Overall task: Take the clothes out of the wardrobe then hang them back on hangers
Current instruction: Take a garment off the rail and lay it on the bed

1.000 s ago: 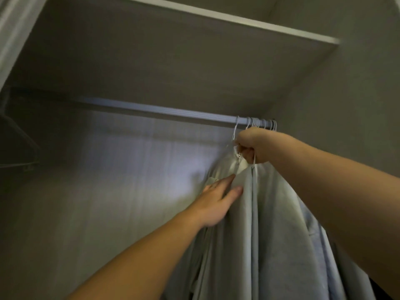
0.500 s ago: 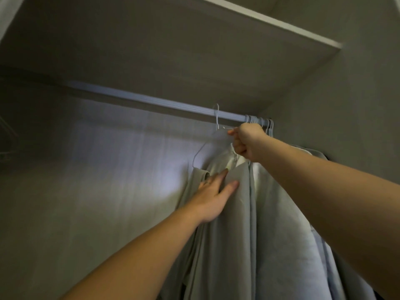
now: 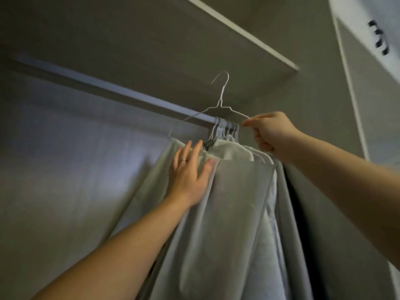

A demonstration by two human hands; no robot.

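The white hanger, pinched in the right hand, has lifted off the rail. Below the rail, the left hand presses flat-fingered on the grey garment; removal looks begun.

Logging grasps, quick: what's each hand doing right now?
Left hand: open, flat on the pale garment.
Right hand: gripping the white wire hanger.

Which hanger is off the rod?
The white wire hanger pinched by the right hand: its hook is free above the rod, while the others hang hooked on it in a bunch.
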